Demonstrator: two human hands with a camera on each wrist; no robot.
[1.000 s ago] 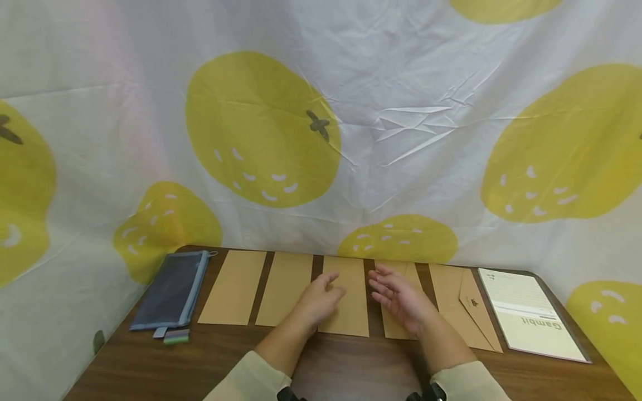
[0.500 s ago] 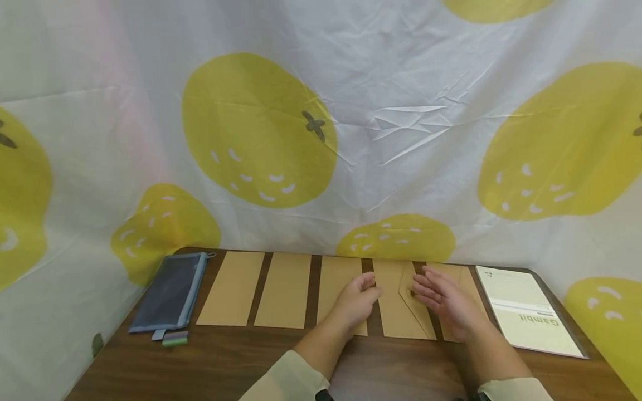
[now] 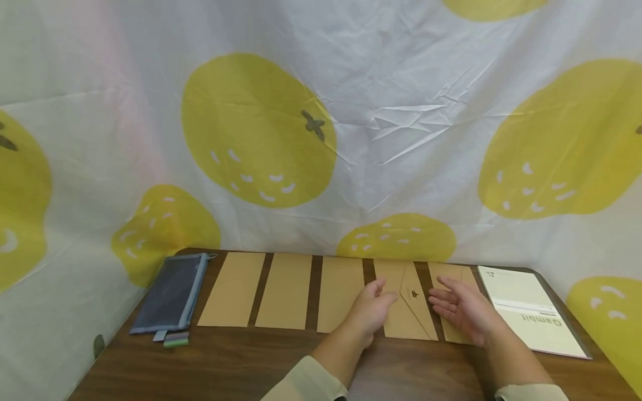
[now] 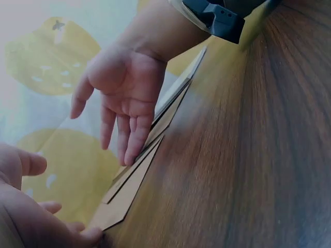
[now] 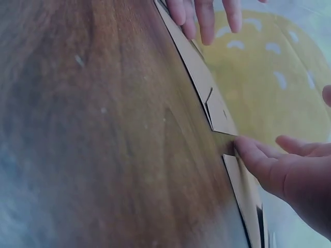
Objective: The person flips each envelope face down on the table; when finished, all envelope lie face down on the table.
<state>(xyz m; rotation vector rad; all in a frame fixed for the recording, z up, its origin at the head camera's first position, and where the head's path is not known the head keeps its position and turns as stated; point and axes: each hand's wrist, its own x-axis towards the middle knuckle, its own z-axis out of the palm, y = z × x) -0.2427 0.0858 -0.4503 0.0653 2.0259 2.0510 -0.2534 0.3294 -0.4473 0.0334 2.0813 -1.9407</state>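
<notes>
Several brown paper envelopes lie in a row on the dark wooden table. My left hand (image 3: 370, 309) is over the right edge of the middle envelope (image 3: 341, 278), fingers loosely bent and holding nothing. Between my hands lies an envelope (image 3: 393, 272) with a pointed flap and a small dark print (image 3: 413, 295). My right hand (image 3: 463, 314), palm turned inward, is over the rightmost envelope (image 3: 443, 271) and covers much of it. In the left wrist view, the right hand (image 4: 126, 93) has its fingers extended. Contact between fingers and paper is hard to tell.
Two more envelopes lie to the left, an outer envelope (image 3: 232, 289) and an inner envelope (image 3: 284, 292). A blue zip pouch (image 3: 168, 292) and a small striped piece (image 3: 176, 339) are at far left. At right is a notepad (image 3: 534, 312) marked "Gambit". A fruit-print cloth (image 3: 401, 167) hangs behind.
Both hands have moved to the right along the row, the right hand from the flap envelope to the rightmost one. The envelopes, pouch and notepad look unmoved.
</notes>
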